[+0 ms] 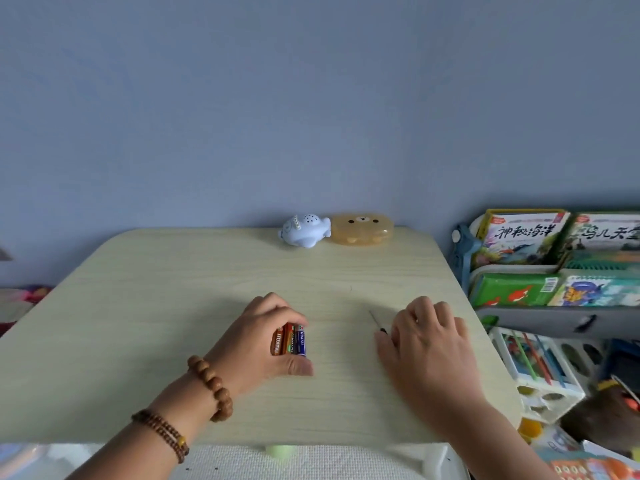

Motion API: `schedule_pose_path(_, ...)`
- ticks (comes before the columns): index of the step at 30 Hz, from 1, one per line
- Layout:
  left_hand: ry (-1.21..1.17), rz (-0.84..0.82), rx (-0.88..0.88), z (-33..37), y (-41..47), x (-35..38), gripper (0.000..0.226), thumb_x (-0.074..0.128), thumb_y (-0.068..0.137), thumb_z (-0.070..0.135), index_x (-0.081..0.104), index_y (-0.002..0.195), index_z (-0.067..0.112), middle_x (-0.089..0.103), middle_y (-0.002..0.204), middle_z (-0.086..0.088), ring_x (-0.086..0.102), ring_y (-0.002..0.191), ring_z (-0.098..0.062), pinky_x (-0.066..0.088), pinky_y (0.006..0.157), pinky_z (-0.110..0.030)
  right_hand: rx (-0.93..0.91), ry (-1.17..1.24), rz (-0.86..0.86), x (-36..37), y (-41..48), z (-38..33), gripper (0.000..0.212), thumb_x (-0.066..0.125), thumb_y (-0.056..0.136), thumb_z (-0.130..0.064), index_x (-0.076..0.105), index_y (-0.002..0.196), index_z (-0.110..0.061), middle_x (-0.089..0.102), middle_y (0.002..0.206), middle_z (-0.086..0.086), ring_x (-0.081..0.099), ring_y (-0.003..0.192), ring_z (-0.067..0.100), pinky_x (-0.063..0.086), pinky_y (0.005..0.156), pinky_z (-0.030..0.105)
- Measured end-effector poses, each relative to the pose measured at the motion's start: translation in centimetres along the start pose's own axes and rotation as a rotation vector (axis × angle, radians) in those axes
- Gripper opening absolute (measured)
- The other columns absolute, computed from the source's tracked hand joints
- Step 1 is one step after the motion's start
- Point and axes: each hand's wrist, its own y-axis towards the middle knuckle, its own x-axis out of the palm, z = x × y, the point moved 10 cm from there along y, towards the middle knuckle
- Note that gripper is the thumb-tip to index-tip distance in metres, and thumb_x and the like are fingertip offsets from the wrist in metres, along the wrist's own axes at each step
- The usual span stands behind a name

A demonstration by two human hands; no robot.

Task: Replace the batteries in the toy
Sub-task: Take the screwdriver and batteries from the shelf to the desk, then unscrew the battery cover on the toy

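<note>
A small pale blue and white animal-shaped toy sits at the far edge of the light wooden table, against the wall. My left hand rests on the table near the middle, fingers and thumb closed around several batteries, orange-red ones and a blue one, lying side by side. My right hand lies palm down to the right, covering the handle of a small screwdriver; only its thin metal shaft and a bit of black handle stick out to the left of the fingers.
A translucent amber bear-face case lies right of the toy, touching it. A grey rack of picture books stands beside the table's right edge, with a white bin of pens below it. A white cloth lies at the near edge.
</note>
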Motion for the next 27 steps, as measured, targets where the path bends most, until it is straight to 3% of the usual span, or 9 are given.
schedule_pose_path(8, -0.037, -0.001, -0.003, -0.3, 0.3, 0.1, 0.085, 0.058, 0.050, 0.094, 0.069, 0.113, 0.037, 0.048, 0.108, 0.023, 0.048, 0.109, 0.006, 0.034, 0.091, -0.005, 0.020, 0.005, -0.002, -0.2, 0.3, 0.3, 0.035, 0.051, 0.081, -0.057, 0.054, 0.067, -0.026, 0.048, 0.083, -0.004, 0.049, 0.081, 0.024, 0.045, 0.071, 0.040)
schedule_pose_path(22, -0.082, -0.062, 0.057, -0.4, 1.1, -0.3, 0.084, 0.071, 0.051, 0.085, 0.058, 0.123, 0.045, 0.044, 0.117, 0.029, 0.053, 0.119, 0.001, 0.043, 0.101, -0.017, 0.005, 0.081, 0.107, 0.1, 1.3, 0.6, 0.039, 0.059, 0.064, -0.061, 0.051, 0.056, -0.023, 0.049, 0.073, -0.001, 0.055, 0.066, 0.029, 0.043, 0.059, 0.038)
schedule_pose_path(27, 0.042, 0.161, -0.029, -1.7, 8.0, -7.0, 0.095, 0.065, 0.055, 0.085, 0.053, 0.132, 0.032, 0.050, 0.126, 0.011, 0.049, 0.122, -0.010, 0.040, 0.106, -0.028, -0.030, 0.075, 0.187, -0.2, 1.2, 0.3, 0.037, 0.058, 0.065, -0.057, 0.051, 0.054, -0.022, 0.050, 0.072, 0.000, 0.054, 0.064, 0.029, 0.044, 0.058, 0.038)
